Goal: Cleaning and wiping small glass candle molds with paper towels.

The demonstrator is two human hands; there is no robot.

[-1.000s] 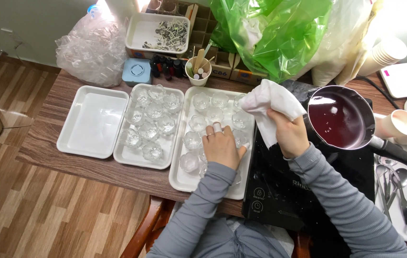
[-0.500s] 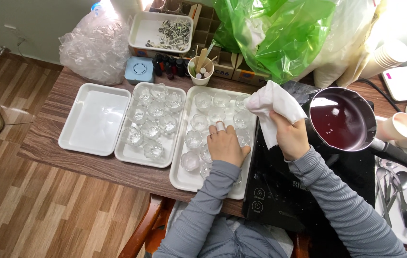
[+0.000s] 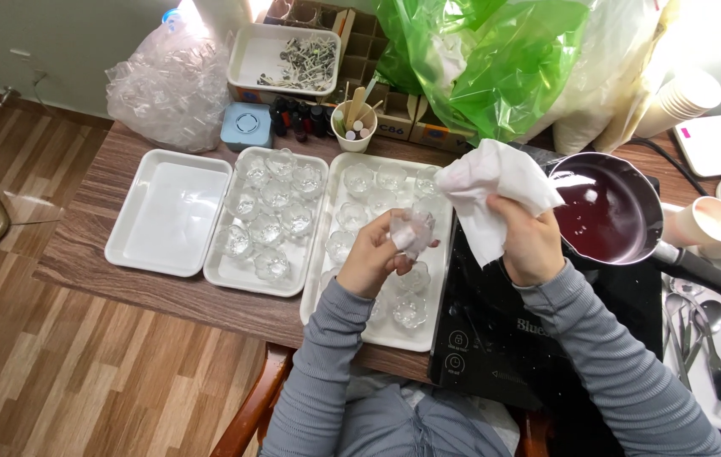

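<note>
My left hand (image 3: 381,254) holds a small clear glass cup (image 3: 411,230), lifted above the right white tray (image 3: 326,288). That tray holds several more clear flower-shaped cups. A little to the right, my right hand (image 3: 529,245) grips a crumpled white cloth (image 3: 491,182), which hangs close beside the lifted cup. The middle white tray (image 3: 223,272) also carries several clear cups. At the far left stands another white tray (image 3: 167,213) with nothing in it.
A pot of dark red liquid (image 3: 601,211) sits on a black induction cooker (image 3: 512,338) to the right. Behind the trays are a green plastic bag (image 3: 479,59), a bag of clear cups (image 3: 170,89), a tray of wicks (image 3: 280,55) and a cup of sticks (image 3: 353,123). Scissors and spoons (image 3: 715,338) lie far right.
My left hand has picked a clear cup out of the right tray and raised it towards the cloth. My right hand with the cloth has shifted slightly.
</note>
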